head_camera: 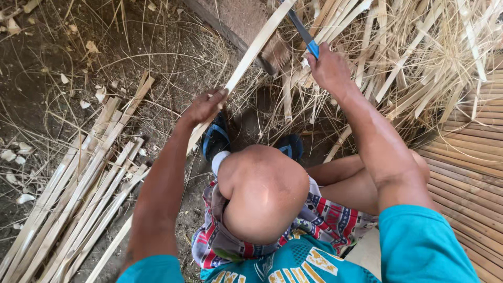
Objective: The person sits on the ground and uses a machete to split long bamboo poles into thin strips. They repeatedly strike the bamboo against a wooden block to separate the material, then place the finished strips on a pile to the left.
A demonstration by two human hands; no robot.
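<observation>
Bamboo strip (pixel 251 52) between left hand (pixel 203 107) and knife-gripping right hand (pixel 327 68), open dirt leftward.

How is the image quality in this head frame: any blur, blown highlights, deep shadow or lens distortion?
Head view: even daylight, no hard glare; the pile of bamboo shavings at upper right is bright and a little washed out; the dirt floor at upper left sits in darker shade. The right hand and the blue-handled knife look slightly soft, the left hand and bamboo strip sharp. Wide-angle stretch enlarges the knee.

Strip pile (pixel 78 194) left — shavings heap (pixel 419 57) right
</observation>
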